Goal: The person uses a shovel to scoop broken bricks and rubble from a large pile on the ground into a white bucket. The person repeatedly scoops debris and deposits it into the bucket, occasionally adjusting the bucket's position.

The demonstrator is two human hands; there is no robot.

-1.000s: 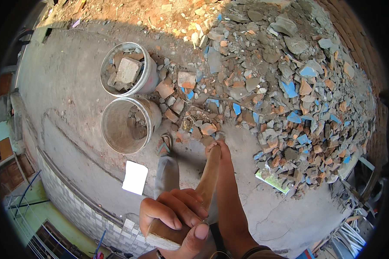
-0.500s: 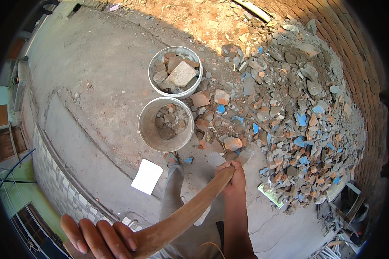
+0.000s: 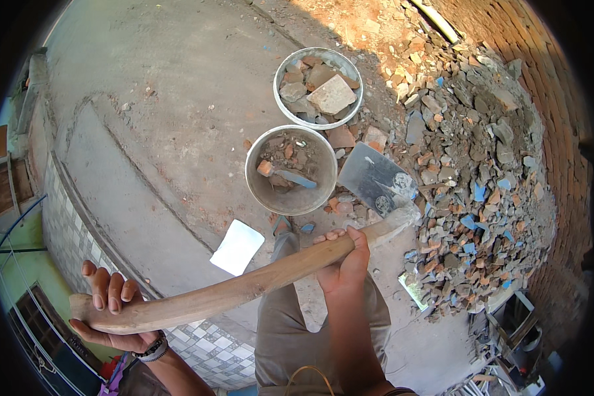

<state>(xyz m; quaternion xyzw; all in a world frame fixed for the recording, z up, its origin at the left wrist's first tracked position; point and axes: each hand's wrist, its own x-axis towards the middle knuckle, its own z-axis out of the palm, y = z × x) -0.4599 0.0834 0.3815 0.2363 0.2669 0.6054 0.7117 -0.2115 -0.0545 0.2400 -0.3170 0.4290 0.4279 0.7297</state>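
Note:
My two hands hold a hoe with a curved wooden handle [image 3: 257, 284]. Around the shaft, close to the head, my right hand [image 3: 342, 263] is closed. My left hand [image 3: 122, 313] is at the butt end, its fingers curled loosely over the wood and the thumb underneath. The hoe's flat grey metal blade [image 3: 369, 177] sits just right of the nearer bucket [image 3: 249, 173], close to its rim. Inside that bucket lie rubble pieces, among them a long blue-faced shard [image 3: 296, 178] and an orange chunk [image 3: 265, 168].
Behind it, another bucket [image 3: 275, 92] is heaped with broken pieces. A large rubble pile [image 3: 468, 165] spreads rightward to a brick wall [image 3: 558, 145]. A white sheet [image 3: 237, 247] lies on the ground by my leg. Scrap frames [image 3: 518, 330] stand at lower right.
The hoe blade has come into plain view beside the nearer bucket. A blue shard and an orange chunk now lie in that bucket. My left hand's fingers have loosened; the buckets appear farther right.

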